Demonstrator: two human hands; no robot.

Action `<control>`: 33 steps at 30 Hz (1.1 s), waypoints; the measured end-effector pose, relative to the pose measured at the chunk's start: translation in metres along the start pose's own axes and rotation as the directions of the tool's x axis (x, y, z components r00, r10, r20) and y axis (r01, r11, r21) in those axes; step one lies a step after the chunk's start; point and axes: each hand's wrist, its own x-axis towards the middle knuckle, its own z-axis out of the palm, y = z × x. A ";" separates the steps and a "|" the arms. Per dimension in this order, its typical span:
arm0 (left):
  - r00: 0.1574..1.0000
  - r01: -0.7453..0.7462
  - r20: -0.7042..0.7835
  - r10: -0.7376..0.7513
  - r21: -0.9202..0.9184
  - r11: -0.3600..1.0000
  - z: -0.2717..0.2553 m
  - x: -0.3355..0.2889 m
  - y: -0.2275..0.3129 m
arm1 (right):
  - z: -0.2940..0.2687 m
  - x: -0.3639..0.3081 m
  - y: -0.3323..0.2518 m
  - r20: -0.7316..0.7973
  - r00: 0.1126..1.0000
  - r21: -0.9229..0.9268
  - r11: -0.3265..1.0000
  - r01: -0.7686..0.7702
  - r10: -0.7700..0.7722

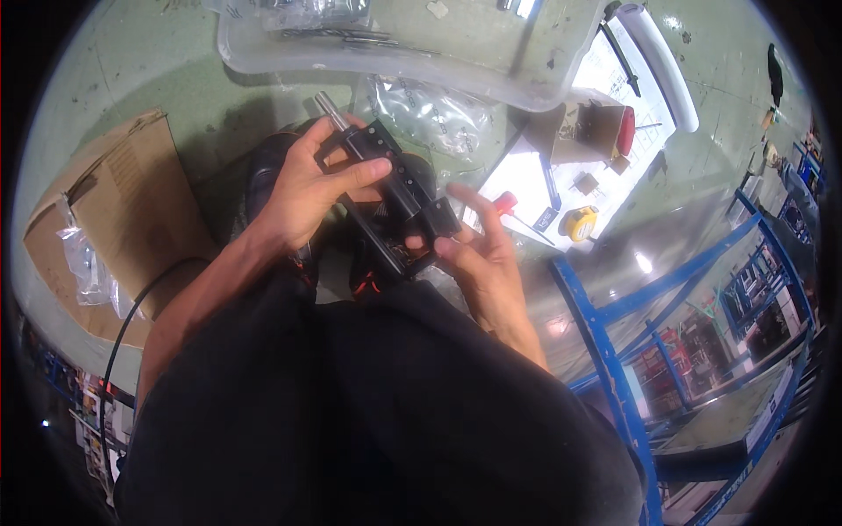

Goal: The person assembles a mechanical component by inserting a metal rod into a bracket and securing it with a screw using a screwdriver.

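A black metal assembly (405,188) with bolted blocks and a bright silver shaft (331,111) is held tilted over my shoes. My left hand (317,180) wraps its upper part, thumb pressed on the black body just below the shaft. At the lower end, my right hand (487,254) holds the end block between thumb and fingers, with its index finger raised and bent beside it. Below the body runs a black frame piece (373,241), partly hidden by the assembly. A small red object (505,202) shows just beyond my right fingers; its kind is unclear.
A translucent plastic bin (412,66) stands ahead, with clear plastic bags (430,114) before it. To the right lie paper sheets (526,188), a yellow tape measure (581,223) and a small open carton (583,131). A cardboard box (132,210) is left, a blue metal frame (596,351) right.
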 end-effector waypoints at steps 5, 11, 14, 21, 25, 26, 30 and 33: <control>1.000 0.003 -0.017 -0.003 0.011 1.000 0.000 -0.002 0.001 | -0.001 0.004 0.011 -0.060 0.998 -0.009 1.000 -0.013 0.012; 0.999 -0.003 -0.051 0.003 0.003 1.000 0.000 0.000 -0.007 | -0.005 0.008 0.014 -0.061 0.997 -0.059 0.998 0.033 -0.037; 0.998 0.011 -0.054 -0.011 -0.004 1.000 0.001 0.000 -0.007 | -0.009 0.010 0.014 -0.022 0.998 -0.162 0.985 0.062 -0.066; 0.997 0.008 -0.083 -0.009 -0.015 1.000 0.005 -0.006 -0.006 | -0.011 0.012 0.018 0.035 0.995 -0.150 0.984 0.093 -0.088; 0.997 -0.048 -0.061 0.047 -0.012 0.999 0.002 -0.004 -0.014 | 0.005 0.010 0.023 -0.122 0.974 0.065 0.978 0.200 -0.191; 0.996 -0.049 -0.076 0.046 -0.033 0.998 0.002 -0.003 -0.017 | 0.007 0.012 0.024 -0.120 0.973 0.067 0.977 0.204 -0.195; 0.997 -0.055 -0.070 0.044 -0.157 0.986 0.003 -0.002 -0.020 | 0.009 0.014 0.020 -0.154 0.944 0.007 0.955 0.298 -0.293; 0.997 0.010 -0.078 -0.025 -0.188 0.982 0.005 -0.004 -0.016 | 0.012 0.009 0.012 -0.117 0.928 -0.105 0.934 0.341 -0.352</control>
